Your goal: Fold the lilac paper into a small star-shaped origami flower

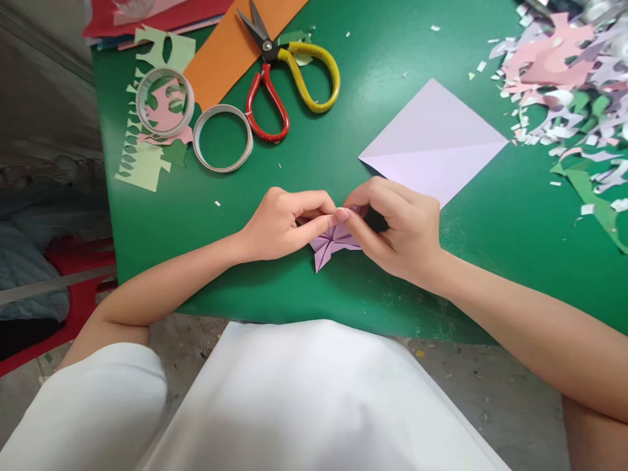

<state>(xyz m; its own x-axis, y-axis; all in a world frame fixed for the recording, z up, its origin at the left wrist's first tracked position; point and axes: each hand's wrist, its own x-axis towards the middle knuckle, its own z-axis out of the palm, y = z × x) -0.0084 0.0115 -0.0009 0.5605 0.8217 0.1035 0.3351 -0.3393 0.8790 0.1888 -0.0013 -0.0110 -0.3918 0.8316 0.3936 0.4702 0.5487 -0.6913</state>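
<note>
Together, both hands, left hand point(279, 222) and right hand point(397, 226), pinch creased, pointed lilac paper point(331, 243).

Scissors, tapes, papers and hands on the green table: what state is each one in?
Scissors: blades shut, lying flat.
Small purple paper: folded and creased, pinched by both hands.
Left hand: fingers closed on the small purple paper.
Right hand: fingers closed on the small purple paper.
Pale purple sheet: flat, creased across, untouched.
Two tape rolls: lying flat, side by side.
Paper scraps: cut up, heaped.
Orange paper: flat, under the scissors.
</note>
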